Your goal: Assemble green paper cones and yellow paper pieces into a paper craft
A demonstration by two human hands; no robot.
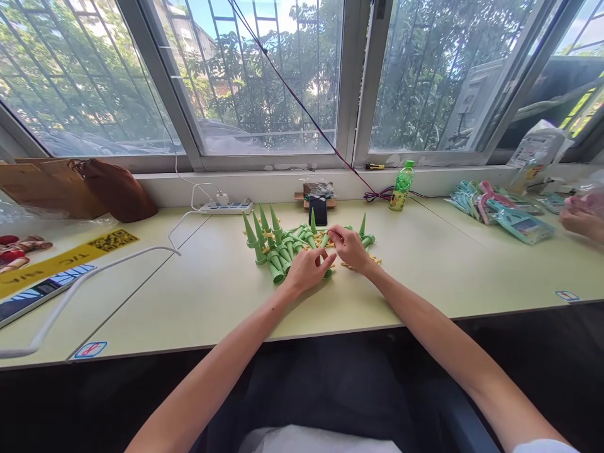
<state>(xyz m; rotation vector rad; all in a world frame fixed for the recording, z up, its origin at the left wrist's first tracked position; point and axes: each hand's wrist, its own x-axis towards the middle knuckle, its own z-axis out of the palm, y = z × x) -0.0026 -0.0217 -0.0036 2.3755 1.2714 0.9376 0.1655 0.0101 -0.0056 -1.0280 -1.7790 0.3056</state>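
Observation:
Both hands are over a pile of pointed green plastic pieces (pixel 283 248), tapered with collars, near the middle of the table. My left hand (pixel 306 270) rests at the pile's front right, its fingers curled around a green piece that the hand mostly covers. Just beyond it, my right hand (pixel 350 247) has thumb and fingers pinched together near a green tip; whatever lies between them is too small to make out. Small yellow sticks (pixel 348 265) are scattered beneath and beside the right hand. Several green pieces stand upright at the left, and another green cone (pixel 363 225) stands to the right.
Behind the pile, a phone (pixel 318 211) leans on a small box. A green drink bottle (pixel 402 185), a power strip (pixel 226 206) and bagged hangers (pixel 500 207) line the back. A white cable (pixel 117 257) crosses the left; another person's hand (pixel 582 217) is at far right.

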